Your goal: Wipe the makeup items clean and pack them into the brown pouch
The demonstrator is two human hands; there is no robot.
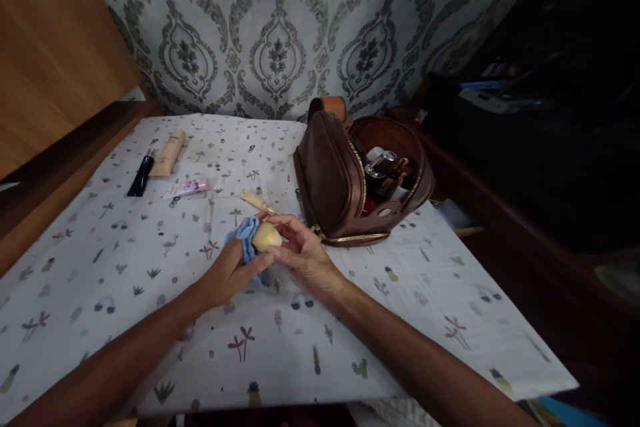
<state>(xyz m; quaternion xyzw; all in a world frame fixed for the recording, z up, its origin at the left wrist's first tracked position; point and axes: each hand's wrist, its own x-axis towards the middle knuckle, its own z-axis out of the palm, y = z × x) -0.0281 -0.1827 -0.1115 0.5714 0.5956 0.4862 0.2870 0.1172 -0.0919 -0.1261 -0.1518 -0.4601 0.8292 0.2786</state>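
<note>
Just left of the brown bag, my two hands meet low over the table. In my left hand (231,273) is a crumpled blue cloth (247,232), its fingers closed behind it. A small rounded thing, pale yellow with a whitish end (267,237), sits against the cloth; its exact kind cannot be made out. My right hand (310,260) has thumb and fingers closed around the whitish end. Right behind my fingers lies a slim beige tube (257,202). My fingers partly cover the cloth and the yellow thing.
The brown zip bag (330,173) stands open with several cosmetics (383,163) inside. At the left lie a beige tube (171,152), a black tube (141,175) and a pink-and-white tube (189,187). A patterned cloth (390,347) covers the table; wooden furniture (55,33) borders it at left.
</note>
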